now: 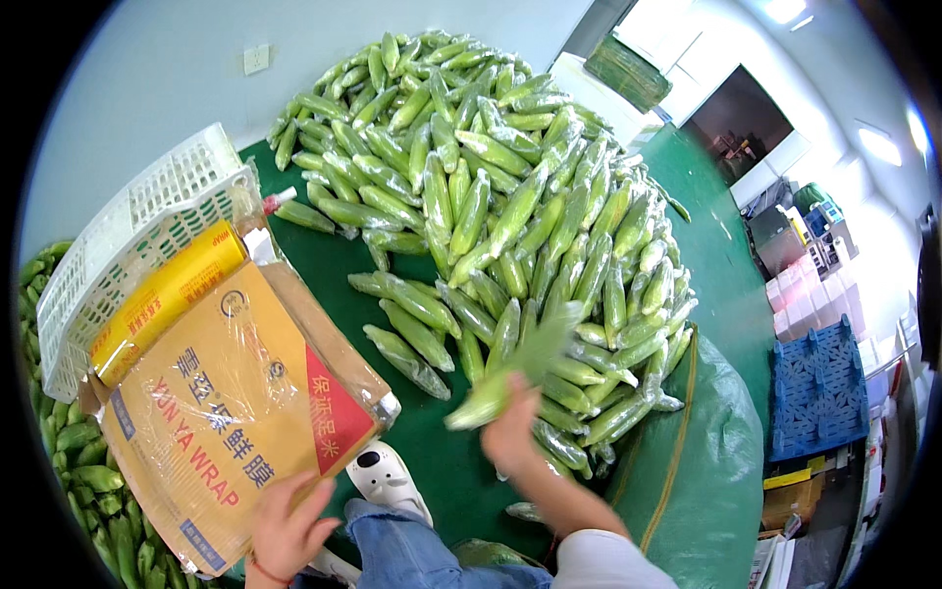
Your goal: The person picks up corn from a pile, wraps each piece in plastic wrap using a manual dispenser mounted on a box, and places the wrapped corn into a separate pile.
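Observation:
An ear of corn in its green husk (478,405) is in my right hand (511,427), tilted and blurred at its upper end. Beneath and beyond it spreads a large heap of husked-green corn ears (471,162), most in clear plastic film. My left hand (291,519) has its fingers spread at the near right edge of a cardboard box (199,397) and grips nothing visible; whether it touches the box, I cannot tell. Film covers the box's printed top. A yellow roll of plastic wrap (169,302) lies along the box's far side.
A white plastic crate (147,199) stands behind the box. Unwrapped corn (103,478) lies at the far left. A bulging green woven sack (706,456) borders the heap on the right. My white clog (386,475) is on the green floor (331,272). A blue plastic pallet (817,390) leans farther right.

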A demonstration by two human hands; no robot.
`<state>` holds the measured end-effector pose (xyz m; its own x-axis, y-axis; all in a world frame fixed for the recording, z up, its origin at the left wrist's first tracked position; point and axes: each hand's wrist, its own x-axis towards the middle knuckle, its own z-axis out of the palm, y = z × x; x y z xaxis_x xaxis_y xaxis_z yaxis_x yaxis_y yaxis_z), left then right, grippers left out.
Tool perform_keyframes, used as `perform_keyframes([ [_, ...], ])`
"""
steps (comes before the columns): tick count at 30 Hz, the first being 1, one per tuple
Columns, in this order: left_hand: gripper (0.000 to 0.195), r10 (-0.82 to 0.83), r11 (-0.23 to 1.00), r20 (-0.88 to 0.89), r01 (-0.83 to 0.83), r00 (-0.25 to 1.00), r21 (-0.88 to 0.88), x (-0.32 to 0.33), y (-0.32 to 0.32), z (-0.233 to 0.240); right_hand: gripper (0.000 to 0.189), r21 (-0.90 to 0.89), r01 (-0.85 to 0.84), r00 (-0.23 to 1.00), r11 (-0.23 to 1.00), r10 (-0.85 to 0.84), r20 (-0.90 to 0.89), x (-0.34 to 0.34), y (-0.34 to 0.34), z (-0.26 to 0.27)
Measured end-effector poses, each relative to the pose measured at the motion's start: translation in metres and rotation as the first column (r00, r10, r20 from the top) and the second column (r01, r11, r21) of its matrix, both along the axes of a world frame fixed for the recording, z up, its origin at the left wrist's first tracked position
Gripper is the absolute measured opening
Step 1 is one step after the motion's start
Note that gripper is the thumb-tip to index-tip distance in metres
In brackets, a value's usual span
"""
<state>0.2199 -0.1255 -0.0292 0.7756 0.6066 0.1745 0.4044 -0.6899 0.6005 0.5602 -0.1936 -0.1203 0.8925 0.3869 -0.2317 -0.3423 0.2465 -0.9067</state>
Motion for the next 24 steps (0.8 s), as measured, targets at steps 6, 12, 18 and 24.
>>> perform_keyframes([
  [6,0.042,0.664,0.747,0.123,-0.655,0.737,-0.111,-0.112,-0.05,-0.062,0.059,-0.401,0.762,0.487,0.509,-0.042,0.872,0.31,-0.035,0.061],
  [12,0.054,0.826,0.56,-0.104,-0.828,0.554,0.027,-0.147,-0.043,-0.052,0.032,-0.535,-0.166,0.183,0.828,0.559,0.808,0.065,0.041,0.039],
  [18,0.059,0.882,0.467,-0.082,-0.844,0.463,0.264,-0.186,0.076,-0.083,0.057,-0.786,-0.481,-0.47,0.388,0.643,0.605,-0.149,0.121,0.054],
  [24,0.007,0.744,0.632,0.038,-0.721,0.667,0.286,-0.213,0.137,-0.059,0.071,-0.876,-0.39,-0.579,0.285,0.663,0.473,-0.161,0.157,0.039],
])
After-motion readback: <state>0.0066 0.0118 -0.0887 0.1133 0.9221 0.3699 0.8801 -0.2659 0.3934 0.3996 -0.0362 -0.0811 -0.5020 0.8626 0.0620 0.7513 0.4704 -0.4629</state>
